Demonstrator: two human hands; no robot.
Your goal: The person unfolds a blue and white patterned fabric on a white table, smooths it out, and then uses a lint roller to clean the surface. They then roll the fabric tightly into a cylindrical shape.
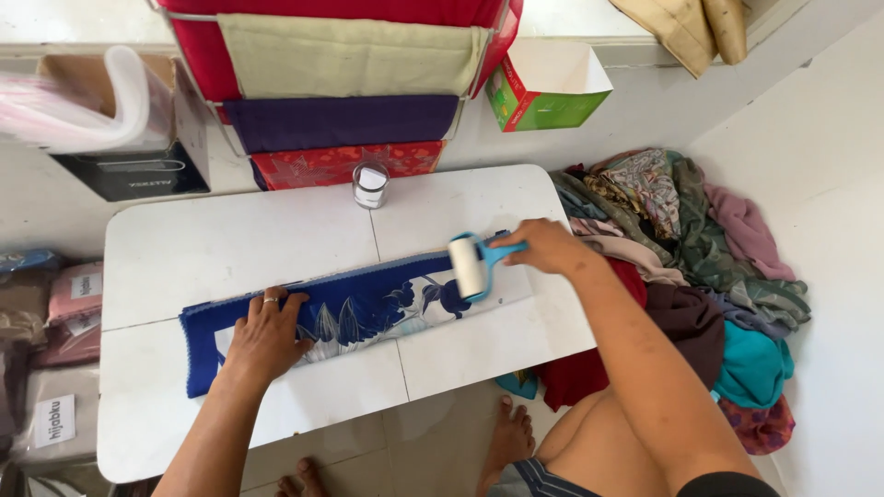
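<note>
A folded blue cloth with a white flower pattern (368, 308) lies stretched across a low white table (212, 244). My left hand (267, 333), a ring on one finger, presses flat on the cloth's left part with fingers spread. My right hand (545, 245) grips the blue handle of a lint roller (470, 265). Its white roll rests on the cloth's right end.
A small glass jar (370, 185) stands at the table's far edge. Behind it hangs a rack of folded cloths (341, 83), with a green box (543, 87) beside it. A pile of mixed clothes (700, 267) lies right of the table. Packaged goods (64, 313) sit at the left. My bare feet (506, 442) are under the table's front edge.
</note>
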